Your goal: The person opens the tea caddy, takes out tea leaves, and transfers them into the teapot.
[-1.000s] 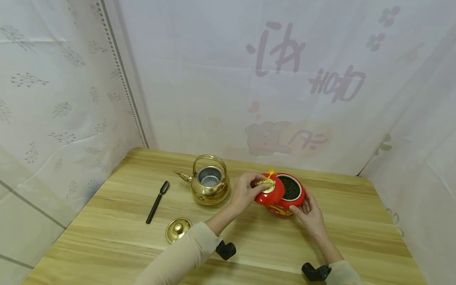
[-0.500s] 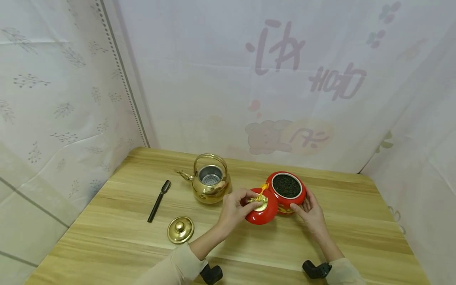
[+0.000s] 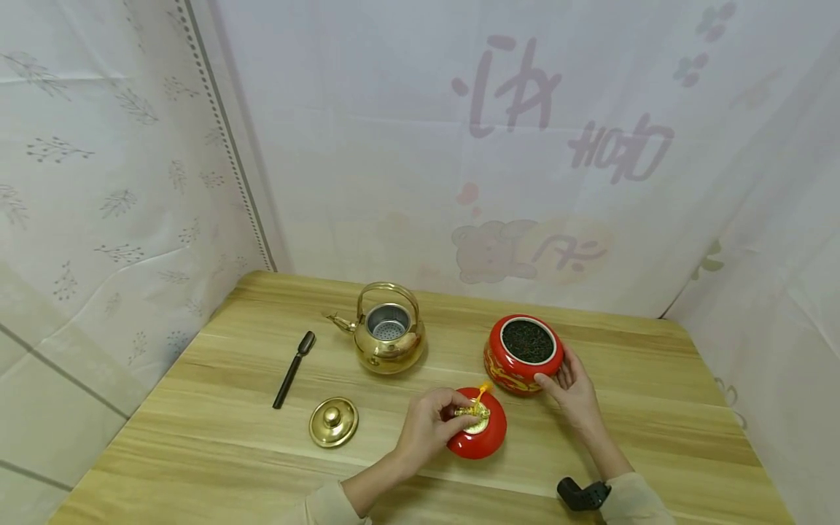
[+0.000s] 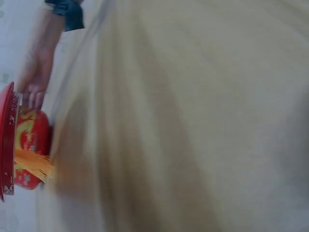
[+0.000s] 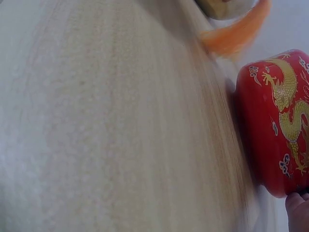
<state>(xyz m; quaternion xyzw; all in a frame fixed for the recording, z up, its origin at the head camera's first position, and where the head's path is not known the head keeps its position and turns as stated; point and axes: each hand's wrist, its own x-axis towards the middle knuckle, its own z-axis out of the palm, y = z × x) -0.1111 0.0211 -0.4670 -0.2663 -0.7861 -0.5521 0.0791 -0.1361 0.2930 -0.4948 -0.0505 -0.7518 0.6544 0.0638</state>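
My left hand (image 3: 428,426) pinches the gold knob of a round red lid (image 3: 482,440) in the head view. A yellow tassel (image 3: 485,388) hangs from that knob. In the left wrist view the lid (image 4: 7,140) appears edge-on, raised above the table, with the tassel dangling below. My right hand (image 3: 574,390) holds the right side of a red jar (image 3: 508,373), thumb at its front. Dark loose tea leaves (image 3: 528,341) fill the jar, whose mouth is uncovered. A gold dragon decorates the jar (image 5: 277,125) in the right wrist view.
Left of the jar stands a brass teapot (image 3: 387,357) with a strainer (image 3: 389,325) in its opening. Its brass lid (image 3: 333,422) lies in front. A dark tea scoop (image 3: 293,370) lies farther left on the wooden table (image 3: 216,430). A curtain (image 3: 367,160) hangs behind.
My left hand has carried the red lid off the jar, leftward and toward the front of the table, exposing the tea leaves fully. The right hand has stayed at the jar.
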